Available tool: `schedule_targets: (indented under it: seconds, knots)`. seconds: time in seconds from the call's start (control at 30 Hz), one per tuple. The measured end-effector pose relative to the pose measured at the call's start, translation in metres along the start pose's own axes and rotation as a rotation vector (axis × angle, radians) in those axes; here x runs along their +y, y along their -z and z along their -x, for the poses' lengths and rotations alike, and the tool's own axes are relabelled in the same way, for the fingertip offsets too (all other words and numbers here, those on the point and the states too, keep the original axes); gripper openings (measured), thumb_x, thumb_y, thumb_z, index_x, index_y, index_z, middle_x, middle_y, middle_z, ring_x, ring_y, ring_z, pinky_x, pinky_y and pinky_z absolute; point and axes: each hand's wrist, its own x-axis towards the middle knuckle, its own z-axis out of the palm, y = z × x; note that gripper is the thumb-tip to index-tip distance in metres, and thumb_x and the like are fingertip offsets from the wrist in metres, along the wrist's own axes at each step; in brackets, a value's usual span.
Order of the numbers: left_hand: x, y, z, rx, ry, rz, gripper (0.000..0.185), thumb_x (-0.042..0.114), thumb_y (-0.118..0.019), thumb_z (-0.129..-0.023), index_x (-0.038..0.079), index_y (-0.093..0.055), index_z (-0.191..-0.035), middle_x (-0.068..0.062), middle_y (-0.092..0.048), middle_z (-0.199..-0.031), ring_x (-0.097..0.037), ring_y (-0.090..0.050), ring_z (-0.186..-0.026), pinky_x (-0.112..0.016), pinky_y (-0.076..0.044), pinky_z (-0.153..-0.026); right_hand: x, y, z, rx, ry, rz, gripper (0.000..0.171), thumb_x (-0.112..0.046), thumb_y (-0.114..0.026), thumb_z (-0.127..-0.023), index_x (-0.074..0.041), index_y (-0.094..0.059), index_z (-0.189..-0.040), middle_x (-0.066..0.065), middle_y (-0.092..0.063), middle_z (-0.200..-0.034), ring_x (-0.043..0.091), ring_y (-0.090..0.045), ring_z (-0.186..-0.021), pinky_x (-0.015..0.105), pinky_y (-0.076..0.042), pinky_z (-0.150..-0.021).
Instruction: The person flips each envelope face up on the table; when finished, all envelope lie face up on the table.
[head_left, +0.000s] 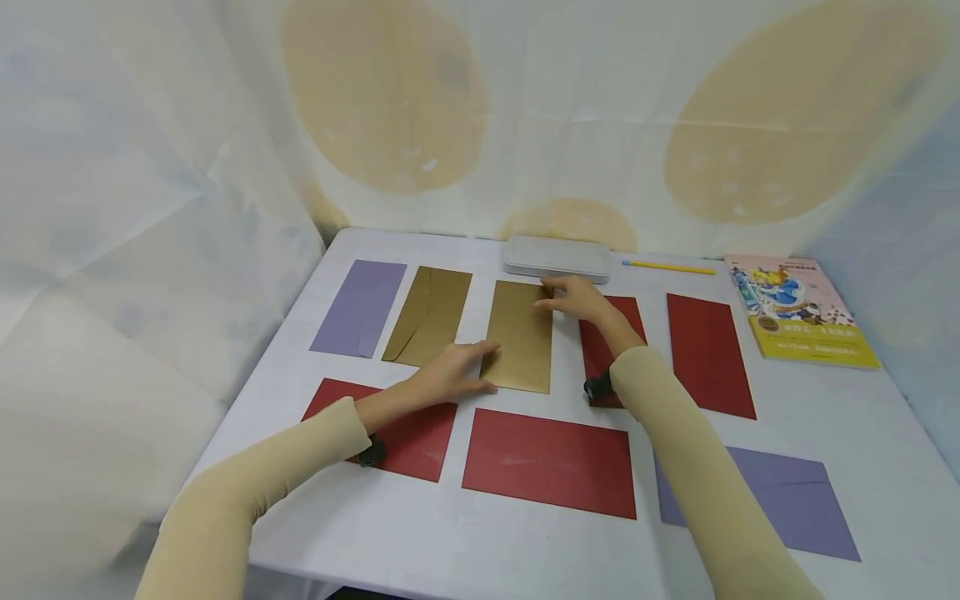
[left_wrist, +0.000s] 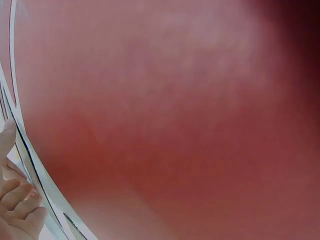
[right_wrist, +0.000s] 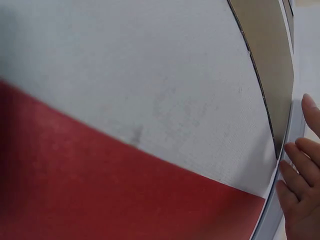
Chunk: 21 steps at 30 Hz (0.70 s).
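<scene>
**Two hands flat on the middle gold envelope**

Two of my hands work one thing: the gold envelope (head_left: pixel 521 335) lying upright in the back row of the tabletop (head_left: pixel 825 417), just short of the grey case (head_left: pixel 556 257) at 12 o'clock. My left hand (head_left: pixel 452 372) rests on its near left corner, at about 7 o'clock of the envelope, fingers straight and spread, thumb along the bottom edge. My right hand (head_left: pixel 579 299) touches its far right corner, at about 1 o'clock, fingertips laid flat. Neither grip is closed round anything; both are open, pressing down only.

Around it: a second gold envelope (head_left: pixel 428 315) with its flap open just beside it at 9 o'clock, a purple envelope (head_left: pixel 359 307) beyond that, a red envelope (head_left: pixel 609 350) partly under my right forearm at 3 o'clock, another red envelope (head_left: pixel 708 353) further right. Nearer me lie a wide red envelope (head_left: pixel 548 461) at 6 o'clock and one more red envelope (head_left: pixel 408 442) under my left wrist. A yellow pencil (head_left: pixel 667 267) and a picture book (head_left: pixel 798 310) sit at 2 o'clock.

Risks, as I judge them: with flat fingers only, the paper could slide or turn if one hand pushes harder than the other. My left wrist could drag the red envelope beneath it out of line. My right sleeve could do the same to the one at 3 o'clock. Pushing far could nudge the case.
</scene>
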Motion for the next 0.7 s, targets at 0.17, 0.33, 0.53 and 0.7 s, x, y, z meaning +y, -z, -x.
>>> schedule_targets:
  seconds: [0.17, 0.33, 0.53, 0.7]
  knots:
    - [-0.0023, -0.0013, -0.0043, -0.04, 0.04, -0.036, 0.071, 0.032, -0.081, -0.079, 0.001, -0.052, -0.136, -0.011, -0.06, -0.129, -0.02, -0.056, -0.12, -0.032, -0.044, -0.099, 0.0013, -0.0002, -0.0044, -0.021, -0.01, 0.049, 0.07, -0.037, -0.069, -0.09, -0.002, -0.043, -0.144, 0.022, -0.04, -0.147, 0.04, -0.031, -0.137, 0.052, -0.03, -0.108]
    - [-0.003, -0.0009, -0.0067, -0.051, 0.035, -0.062, 0.07, 0.034, -0.08, -0.08, -0.001, -0.054, -0.134, -0.012, -0.061, -0.127, -0.021, -0.057, -0.119, -0.032, -0.044, -0.098, -0.0008, 0.0022, -0.0031, -0.028, -0.026, 0.077, 0.068, -0.036, -0.068, -0.091, -0.001, -0.044, -0.144, 0.023, -0.038, -0.147, 0.041, -0.03, -0.137, 0.053, -0.028, -0.108]
    - [-0.0009, 0.0022, -0.0063, -0.066, 0.04, -0.101, 0.067, 0.034, -0.078, -0.082, -0.001, -0.055, -0.133, -0.012, -0.063, -0.124, -0.021, -0.06, -0.114, -0.033, -0.047, -0.094, -0.0017, 0.0031, -0.003, -0.023, 0.002, 0.088, 0.064, -0.031, -0.068, -0.091, -0.001, -0.045, -0.142, 0.023, -0.041, -0.145, 0.041, -0.032, -0.136, 0.053, -0.03, -0.108]
    - [-0.0004, 0.0047, -0.0077, -0.082, 0.016, -0.145, 0.064, 0.036, -0.077, -0.083, 0.0, -0.057, -0.132, -0.012, -0.066, -0.119, -0.018, -0.064, -0.103, -0.031, -0.05, -0.087, 0.0023, 0.003, -0.0029, -0.004, 0.009, 0.069, 0.06, -0.03, -0.066, -0.093, -0.001, -0.046, -0.142, 0.023, -0.043, -0.144, 0.041, -0.035, -0.134, 0.052, -0.034, -0.105]
